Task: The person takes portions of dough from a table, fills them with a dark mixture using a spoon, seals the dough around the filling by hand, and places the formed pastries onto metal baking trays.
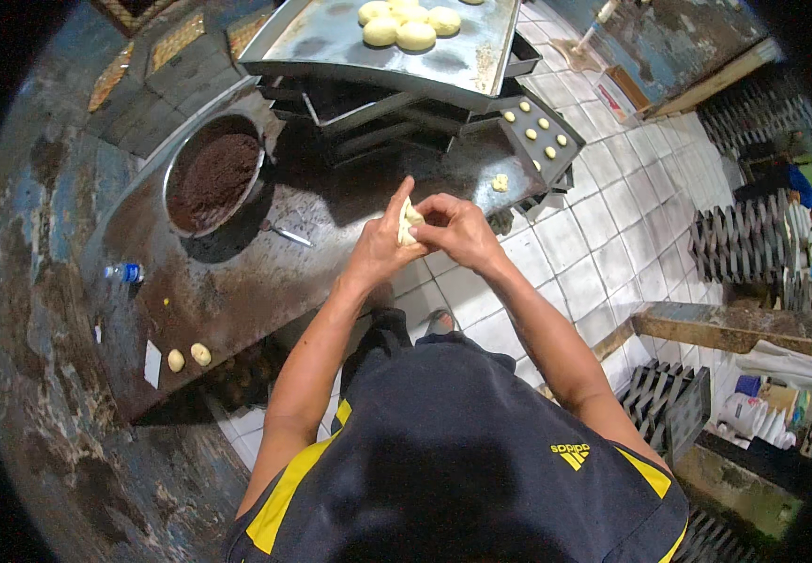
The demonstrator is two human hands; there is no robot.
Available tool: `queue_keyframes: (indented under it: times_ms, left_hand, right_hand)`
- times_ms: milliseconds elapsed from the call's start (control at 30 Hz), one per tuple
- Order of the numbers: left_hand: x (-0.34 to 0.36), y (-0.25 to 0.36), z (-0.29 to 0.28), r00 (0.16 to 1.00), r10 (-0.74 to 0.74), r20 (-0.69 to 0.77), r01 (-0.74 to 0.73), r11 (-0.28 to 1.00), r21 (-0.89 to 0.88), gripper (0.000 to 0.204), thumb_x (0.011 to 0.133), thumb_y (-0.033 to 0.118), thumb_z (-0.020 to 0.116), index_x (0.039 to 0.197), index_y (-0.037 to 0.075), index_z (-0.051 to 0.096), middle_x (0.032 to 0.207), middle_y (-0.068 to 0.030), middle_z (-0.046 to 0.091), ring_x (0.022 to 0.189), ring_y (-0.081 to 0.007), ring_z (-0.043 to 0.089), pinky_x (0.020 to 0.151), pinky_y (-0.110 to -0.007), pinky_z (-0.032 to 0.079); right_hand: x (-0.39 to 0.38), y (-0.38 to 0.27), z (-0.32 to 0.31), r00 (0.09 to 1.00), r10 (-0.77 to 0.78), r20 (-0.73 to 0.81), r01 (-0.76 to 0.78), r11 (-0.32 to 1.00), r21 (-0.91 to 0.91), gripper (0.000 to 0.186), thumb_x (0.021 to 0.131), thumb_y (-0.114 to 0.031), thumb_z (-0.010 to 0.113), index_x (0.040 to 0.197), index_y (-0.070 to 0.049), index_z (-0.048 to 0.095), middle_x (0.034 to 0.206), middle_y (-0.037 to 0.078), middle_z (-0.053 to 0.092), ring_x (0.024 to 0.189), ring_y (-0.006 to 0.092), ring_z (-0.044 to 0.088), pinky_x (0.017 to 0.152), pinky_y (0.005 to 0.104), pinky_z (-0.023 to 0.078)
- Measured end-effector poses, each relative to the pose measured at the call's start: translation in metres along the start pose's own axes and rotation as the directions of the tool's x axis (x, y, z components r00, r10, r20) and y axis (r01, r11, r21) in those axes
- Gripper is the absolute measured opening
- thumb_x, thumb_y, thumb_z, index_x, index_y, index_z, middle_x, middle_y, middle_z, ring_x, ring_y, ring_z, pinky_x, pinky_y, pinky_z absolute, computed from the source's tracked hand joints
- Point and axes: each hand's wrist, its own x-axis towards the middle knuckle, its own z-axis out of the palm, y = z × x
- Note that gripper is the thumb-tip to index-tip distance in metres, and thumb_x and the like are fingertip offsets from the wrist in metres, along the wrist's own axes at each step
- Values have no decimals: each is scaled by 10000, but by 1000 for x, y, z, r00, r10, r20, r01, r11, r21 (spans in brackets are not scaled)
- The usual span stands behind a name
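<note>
Both hands meet above the edge of the dark metal worktable. My left hand and my right hand pinch one pale piece of dough between their fingers. A round metal bowl of dark brown filling sits on the table to the left of the hands. A small spoon lies beside the bowl. Several shaped dough balls rest on a large metal tray at the top.
Stacked baking trays sit under the large tray, and a dark tray holds several small dough dots. Two dough balls lie near the table's front left. A plastic bottle lies at left. White tiled floor and stacked moulds lie right.
</note>
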Motion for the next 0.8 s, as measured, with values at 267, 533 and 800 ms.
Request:
queue_keyframes:
  times_ms: [267, 533, 800]
  left_hand:
    - [33, -49, 19, 998, 52, 42, -57, 992, 115, 784, 798, 151, 712, 1513, 88, 397, 944, -199, 724, 857, -414, 700, 721, -496, 563]
    - [48, -93, 29, 977, 167, 130, -191, 962, 195, 642, 768, 95, 679, 1396, 93, 552, 926, -182, 730, 860, -354, 710, 787, -467, 523]
    - [34, -98, 48, 885, -393, 249, 303, 893, 334, 310, 871, 333, 724, 1027, 65, 730, 946, -141, 733, 884, -272, 701, 775, -410, 525]
  right_hand:
    - [19, 21, 16, 950, 56, -308, -95, 989, -112, 322, 818, -70, 762, 1100, 34, 649, 984, 81, 657, 884, 159, 652, 767, 328, 548]
    - [41, 23, 17, 998, -17, -59, -11, 891, -453, 193, 793, -19, 709, 978, 18, 670, 902, 156, 662, 786, 310, 653, 703, 357, 512]
    - [19, 26, -54, 927, 264, 267, -375, 691, 618, 310, 841, -38, 787, 1132, -8, 685, 1056, 28, 722, 931, 109, 673, 872, 285, 544]
